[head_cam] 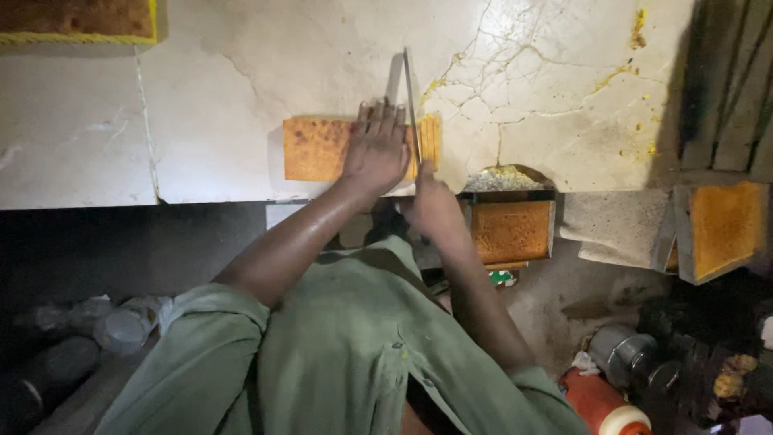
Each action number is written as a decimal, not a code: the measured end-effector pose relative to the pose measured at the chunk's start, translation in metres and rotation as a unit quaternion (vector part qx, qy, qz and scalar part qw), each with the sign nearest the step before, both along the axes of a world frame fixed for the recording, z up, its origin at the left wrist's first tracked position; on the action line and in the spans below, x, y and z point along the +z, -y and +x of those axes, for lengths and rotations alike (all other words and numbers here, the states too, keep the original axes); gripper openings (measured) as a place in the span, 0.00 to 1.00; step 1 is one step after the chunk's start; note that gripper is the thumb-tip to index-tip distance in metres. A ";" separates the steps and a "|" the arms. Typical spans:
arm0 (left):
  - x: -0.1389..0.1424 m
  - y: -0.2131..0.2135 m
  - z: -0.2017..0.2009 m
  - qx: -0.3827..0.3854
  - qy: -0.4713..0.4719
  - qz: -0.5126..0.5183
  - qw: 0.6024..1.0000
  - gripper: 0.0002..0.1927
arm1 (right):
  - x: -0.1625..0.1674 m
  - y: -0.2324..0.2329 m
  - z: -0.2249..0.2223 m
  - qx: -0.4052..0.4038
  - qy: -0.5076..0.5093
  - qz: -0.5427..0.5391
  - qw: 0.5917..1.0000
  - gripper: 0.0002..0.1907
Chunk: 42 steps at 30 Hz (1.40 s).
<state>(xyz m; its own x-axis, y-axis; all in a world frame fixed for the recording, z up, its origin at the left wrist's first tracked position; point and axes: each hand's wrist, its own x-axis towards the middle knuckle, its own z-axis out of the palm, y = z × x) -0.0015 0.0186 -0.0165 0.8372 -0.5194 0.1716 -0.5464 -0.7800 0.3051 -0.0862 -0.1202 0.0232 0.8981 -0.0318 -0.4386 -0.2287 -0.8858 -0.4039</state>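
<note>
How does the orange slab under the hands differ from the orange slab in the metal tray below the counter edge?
The slab on the counter lies bare on the cracked stone counter; the tray slab sits inside a metal tray below it. The counter slab is pressed by the left hand while the knife, held by the right hand, cuts it; the tray slab is untouched and whole. Both are orange-brown and speckled.

Place: a small food-making workshop or kitchen
Desk: cracked stone desk [209, 97] showing yellow crumbs
Trays: metal trays [513, 232] holding orange slab sweet
Floor: steel containers [624, 354] sitting below
</note>
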 end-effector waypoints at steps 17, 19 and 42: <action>0.003 -0.007 0.001 0.003 -0.034 0.013 0.999 0.33 | -0.015 0.001 -0.022 0.044 0.112 0.025 0.992 0.46; 0.004 -0.010 0.000 0.005 -0.007 0.013 1.000 0.33 | 0.002 -0.010 0.011 0.025 0.040 0.032 0.998 0.39; 0.005 -0.022 -0.001 0.027 -0.044 -0.012 0.999 0.35 | 0.046 -0.029 -0.012 0.007 -0.043 0.017 0.999 0.42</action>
<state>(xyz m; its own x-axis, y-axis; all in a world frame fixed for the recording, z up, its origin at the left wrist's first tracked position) -0.0026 0.0407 -0.0112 0.8761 -0.4696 0.1089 -0.4743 -0.7993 0.3690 -0.0982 -0.0910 0.0690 0.8570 -0.0027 -0.5153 -0.2511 -0.8755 -0.4129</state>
